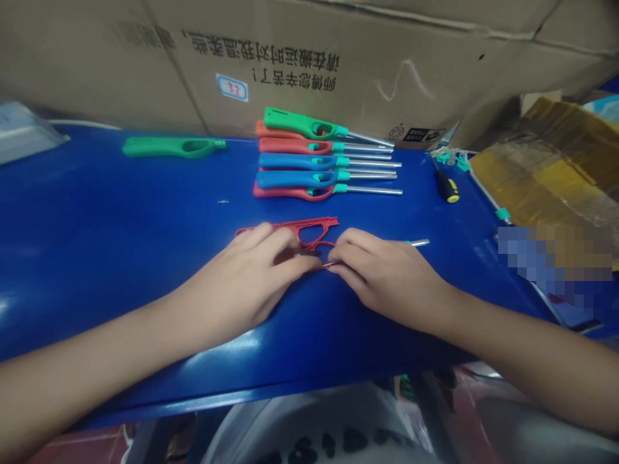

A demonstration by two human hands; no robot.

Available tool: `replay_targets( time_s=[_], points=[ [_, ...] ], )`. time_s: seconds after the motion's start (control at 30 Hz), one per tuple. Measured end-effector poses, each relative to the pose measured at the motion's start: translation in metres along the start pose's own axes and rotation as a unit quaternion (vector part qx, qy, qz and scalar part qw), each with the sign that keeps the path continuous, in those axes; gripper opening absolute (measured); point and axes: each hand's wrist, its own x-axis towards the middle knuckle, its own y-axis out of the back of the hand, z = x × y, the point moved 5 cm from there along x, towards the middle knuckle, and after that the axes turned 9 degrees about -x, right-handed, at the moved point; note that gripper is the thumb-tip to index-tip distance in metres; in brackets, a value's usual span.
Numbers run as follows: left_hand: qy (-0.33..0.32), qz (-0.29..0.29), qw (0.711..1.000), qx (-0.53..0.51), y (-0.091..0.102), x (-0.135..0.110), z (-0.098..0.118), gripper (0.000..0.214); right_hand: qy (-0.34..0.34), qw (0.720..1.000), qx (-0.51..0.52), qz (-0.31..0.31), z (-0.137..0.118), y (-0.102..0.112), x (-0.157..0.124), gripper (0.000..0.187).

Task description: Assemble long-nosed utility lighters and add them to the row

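Note:
My left hand (pixel 258 267) is closed, its thumb and fingers on the body of a red long-nosed lighter (pixel 319 245) lying on the blue table. From the other side my right hand (pixel 387 270) pinches the same lighter near its trigger loop. A metal tube (pixel 420 243) sticks out past the right hand, apparently the lighter's nozzle. Just behind the left fingers lies a loose red shell half (pixel 329 222) with an oval opening. Most of the held lighter is hidden beneath my hands, so its inner parts cannot be made out.
Several long-nosed lighters (pixel 294 161) in green, red, orange and blue lie stacked behind my hands. A green lighter handle (pixel 164 147) is at the back left. Tiny metal pins (pixel 223 202) and a screwdriver (pixel 447 187) lie about. A cardboard box (pixel 290 38) walls the back; a taped carton (pixel 541 167) stands right.

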Motion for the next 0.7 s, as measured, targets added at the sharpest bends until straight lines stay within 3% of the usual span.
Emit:
replay_targets(
  time_s=[0.27, 0.53, 0.7],
  points=[
    [0.004, 0.004, 1.0, -0.008, -0.0006, 0.0003, 0.0022, 0.032, -0.025, 0.997, 0.046, -0.056, 0.0034, -0.0019, 0.0041, 0.013],
    [0.016, 0.006, 1.0, -0.013, -0.0009, 0.0001, 0.0023, 0.031, -0.01, 0.996, 0.069, -0.052, 0.0052, 0.0019, 0.0035, 0.009],
    [0.021, 0.003, 0.999, -0.026, -0.0012, 0.0007, 0.002, 0.03, 0.014, 0.998, 0.021, -0.052, 0.0042, 0.0026, 0.0033, 0.014]
  ],
)
